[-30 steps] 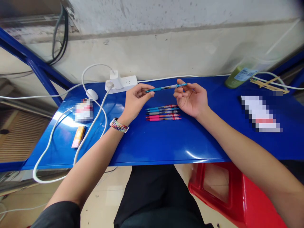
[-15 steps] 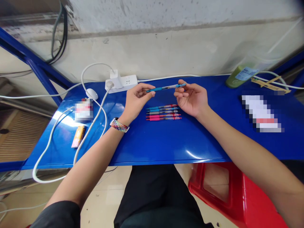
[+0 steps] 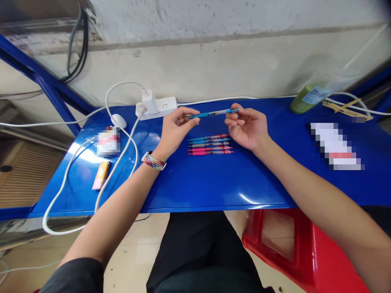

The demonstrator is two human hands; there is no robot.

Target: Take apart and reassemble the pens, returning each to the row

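Note:
A blue pen (image 3: 214,113) with a clear barrel is held level above the blue table (image 3: 222,183), its tip end to the left. My left hand (image 3: 177,128) pinches the tip end between thumb and fingers. At the other end, my right hand (image 3: 247,126) is closed on the pen with its thumb and fingertips. Just below, several pens (image 3: 210,145) lie side by side in a row on the table, with blue, grey and pink grips. A patterned band (image 3: 153,160) circles my left wrist.
At the table's back stands a white power strip (image 3: 165,106) with plugs and cables. A white mouse (image 3: 118,121) and a small yellow box (image 3: 101,175) sit left. To the right are a cup of green drink (image 3: 305,99) and a blurred flat object (image 3: 336,146). A red stool (image 3: 324,252) stands below.
The fingers of my right hand have shifted slightly at the pen's end. The pen and my left hand stay in place.

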